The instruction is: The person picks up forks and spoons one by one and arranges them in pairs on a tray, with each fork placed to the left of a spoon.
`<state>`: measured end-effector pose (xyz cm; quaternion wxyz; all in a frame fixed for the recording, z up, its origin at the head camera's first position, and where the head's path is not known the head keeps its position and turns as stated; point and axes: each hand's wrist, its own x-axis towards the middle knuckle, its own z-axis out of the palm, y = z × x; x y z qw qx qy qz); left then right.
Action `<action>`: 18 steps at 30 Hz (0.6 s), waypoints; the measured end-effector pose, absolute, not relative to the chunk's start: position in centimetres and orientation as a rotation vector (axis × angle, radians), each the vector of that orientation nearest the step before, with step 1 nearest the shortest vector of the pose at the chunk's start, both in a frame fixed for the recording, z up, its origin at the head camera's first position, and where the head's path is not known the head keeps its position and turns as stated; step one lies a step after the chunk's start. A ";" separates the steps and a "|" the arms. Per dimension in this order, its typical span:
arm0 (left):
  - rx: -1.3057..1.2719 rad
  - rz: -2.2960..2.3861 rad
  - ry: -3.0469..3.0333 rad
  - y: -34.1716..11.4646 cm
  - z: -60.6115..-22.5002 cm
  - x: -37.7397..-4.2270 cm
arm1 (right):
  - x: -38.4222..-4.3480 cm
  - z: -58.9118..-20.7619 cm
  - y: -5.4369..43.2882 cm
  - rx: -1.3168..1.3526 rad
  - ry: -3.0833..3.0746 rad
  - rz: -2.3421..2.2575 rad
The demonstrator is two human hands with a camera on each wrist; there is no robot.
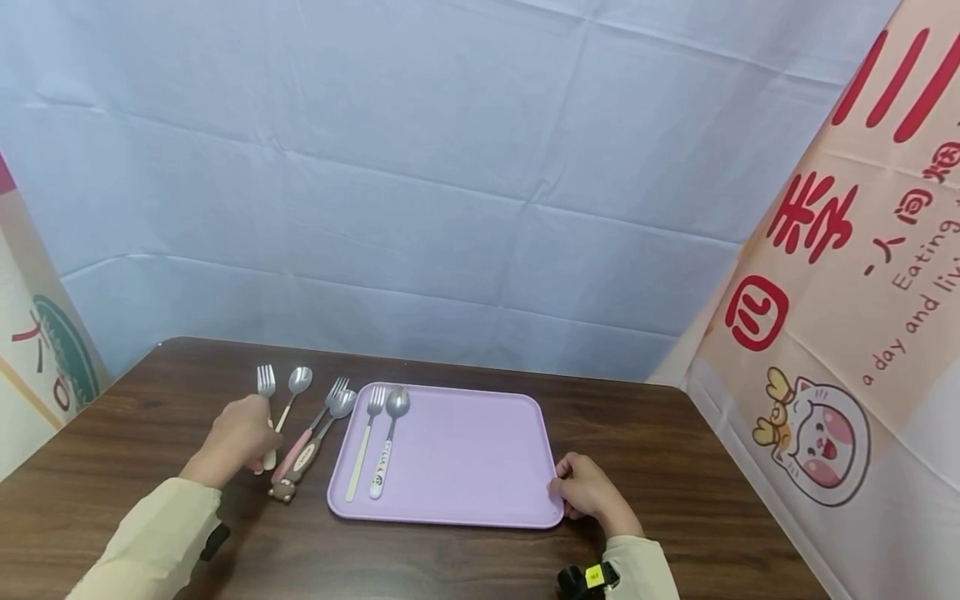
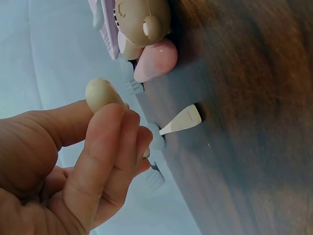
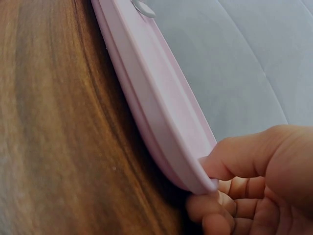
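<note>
My left hand (image 1: 238,437) pinches the cream handle (image 2: 101,94) of a fork (image 1: 266,381) at the left of the table; its metal tines point to the back. Just right of that hand lies a spoon (image 1: 300,381) with a thin cream handle (image 2: 183,120). Beside it, a pink-handled fork (image 1: 295,454) and a brown bear-handled spoon (image 1: 306,457) lie close together. My right hand (image 1: 588,487) grips the right edge of a light purple tray (image 1: 480,458), thumb over the rim (image 3: 212,183) and fingers below.
On the tray's left side, a cream-handled fork (image 1: 360,462) and a spoon with a patterned white handle (image 1: 380,467) lie side by side. The dark wooden table (image 1: 637,417) ends at a pale cloth backdrop (image 1: 450,208). A printed banner (image 1: 847,333) hangs at the right.
</note>
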<state>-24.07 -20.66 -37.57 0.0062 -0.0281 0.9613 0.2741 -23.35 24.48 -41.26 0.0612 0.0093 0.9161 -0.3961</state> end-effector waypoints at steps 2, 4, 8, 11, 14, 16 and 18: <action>-0.086 0.851 3.011 -20.7 -37.6 -24.1 | -23.3 -41.3 24.4 0.026 2.770 -1.202; -0.088 0.846 3.011 -20.7 -37.6 -24.1 | -23.3 -41.3 24.4 0.031 2.769 -1.204; -0.090 0.834 3.019 -20.7 -37.8 -24.2 | -23.3 -41.2 24.4 0.032 2.769 -1.209; -0.093 0.847 3.014 -20.6 -37.9 -24.3 | -23.3 -41.2 24.4 0.036 2.766 -1.211; -0.091 0.881 2.999 -20.4 -38.0 -24.2 | -23.3 -41.2 24.4 0.044 2.765 -1.219; -0.092 0.904 2.988 -20.3 -38.1 -24.1 | -23.3 -41.3 24.3 0.047 2.763 -1.225; -0.086 0.904 2.989 -20.1 -38.1 -24.1 | -23.4 -41.4 24.3 0.046 2.761 -1.227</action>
